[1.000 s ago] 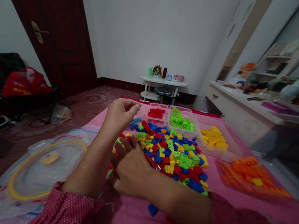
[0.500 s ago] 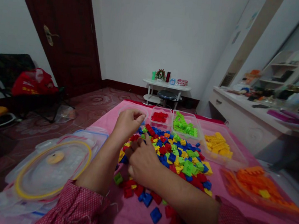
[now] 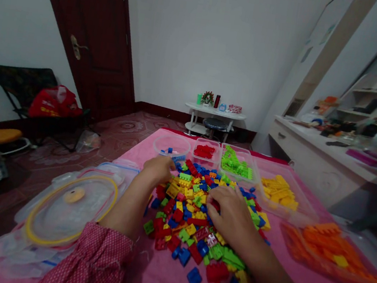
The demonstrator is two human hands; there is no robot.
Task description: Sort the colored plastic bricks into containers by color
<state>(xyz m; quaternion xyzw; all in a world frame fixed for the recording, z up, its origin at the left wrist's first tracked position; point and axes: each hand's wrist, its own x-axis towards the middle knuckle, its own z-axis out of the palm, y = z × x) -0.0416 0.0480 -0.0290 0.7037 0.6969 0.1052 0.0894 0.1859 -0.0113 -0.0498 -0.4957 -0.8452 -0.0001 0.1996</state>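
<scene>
A wide heap of toy building bricks (image 3: 184, 192) in red, blue, yellow and green is spread over the pink cloth (image 3: 154, 278). My left hand (image 3: 158, 170) is at the heap's far left edge, just in front of a round clear container (image 3: 154, 145) with a few blue bricks in it. Its fingers curl downward, and whatever they hold is hidden. My right hand (image 3: 233, 210) rests over the right middle of the heap. Its thumb stands apart from the bent fingers, bricks show beneath, and I see nothing gripped.
Clear boxes stand behind and right of the heap, with red bricks (image 3: 204, 151), green bricks (image 3: 236, 164), yellow bricks (image 3: 278, 191) and orange bricks (image 3: 326, 240). Stacked clear lids (image 3: 70, 209) lie on the left. A white dresser (image 3: 309, 152) stands beyond the right side.
My left hand has come down from over the round container to the heap's edge. My right hand has moved right across the heap, uncovering its left part. The view has shifted slightly left.
</scene>
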